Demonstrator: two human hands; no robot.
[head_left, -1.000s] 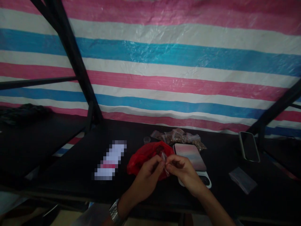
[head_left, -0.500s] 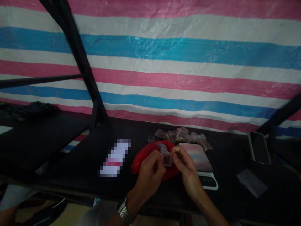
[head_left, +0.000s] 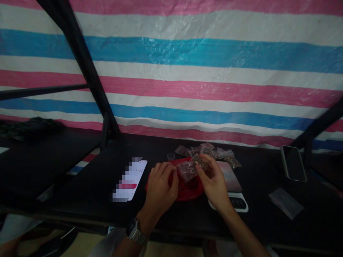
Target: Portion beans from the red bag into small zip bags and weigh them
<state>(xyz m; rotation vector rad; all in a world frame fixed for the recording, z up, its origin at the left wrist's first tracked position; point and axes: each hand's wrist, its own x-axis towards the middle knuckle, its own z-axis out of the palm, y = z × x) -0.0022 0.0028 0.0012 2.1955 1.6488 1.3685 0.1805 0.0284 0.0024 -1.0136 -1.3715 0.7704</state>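
Observation:
My right hand (head_left: 214, 178) pinches a small clear zip bag (head_left: 187, 170) between thumb and fingers. Brown bits show in the end of the bag near my fingertips; the rest is clear and points left. Beside it, my left hand (head_left: 162, 185) is closed, its fingers curled down at the left side of a red plastic bag (head_left: 191, 194). Whatever those fingers grip is hidden. The red bag lies open on the black table under both hands. A white digital scale (head_left: 230, 178) with a shiny plate sits to its right, partly behind my right hand.
Several filled zip bags (head_left: 227, 157) lie behind the scale, near a small clear cup (head_left: 170, 156). A lit phone (head_left: 138, 178) lies at left, a dark phone (head_left: 293, 164) at right. Flat clear bags (head_left: 286, 203) rest at right. A black frame post (head_left: 88, 71) rises at left.
Both hands held the clear zip bag between them before. My left hand has moved left and down, while my right hand has turned the bag sideways, and brown bits now show in it.

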